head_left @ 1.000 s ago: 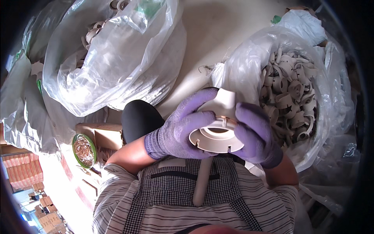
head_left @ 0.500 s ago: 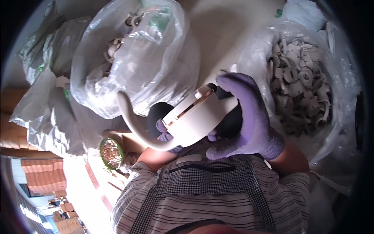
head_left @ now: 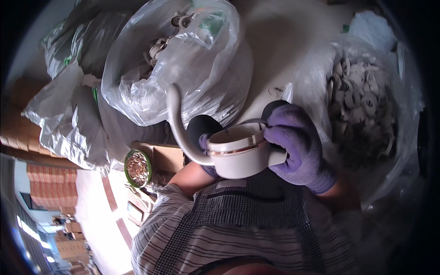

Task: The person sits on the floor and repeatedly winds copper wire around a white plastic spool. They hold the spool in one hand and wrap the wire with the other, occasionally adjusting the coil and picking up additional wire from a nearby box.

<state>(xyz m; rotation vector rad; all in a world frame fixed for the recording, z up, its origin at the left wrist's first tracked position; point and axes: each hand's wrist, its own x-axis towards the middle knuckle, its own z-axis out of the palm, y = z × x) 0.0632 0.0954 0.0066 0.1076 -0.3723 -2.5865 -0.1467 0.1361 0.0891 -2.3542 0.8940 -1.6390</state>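
Head view: your purple-gloved right hand (head_left: 298, 145) grips the cream, round, plastic-looking housing (head_left: 239, 166) before you, purple-gloved left hand (head_left: 203, 140) mostly hidden, can't tell its grip; likely light, stiff, slick, so hold it low, not by the curved cream arm (head_left: 177, 118).

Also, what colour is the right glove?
The right glove is purple, clearest in the head view.
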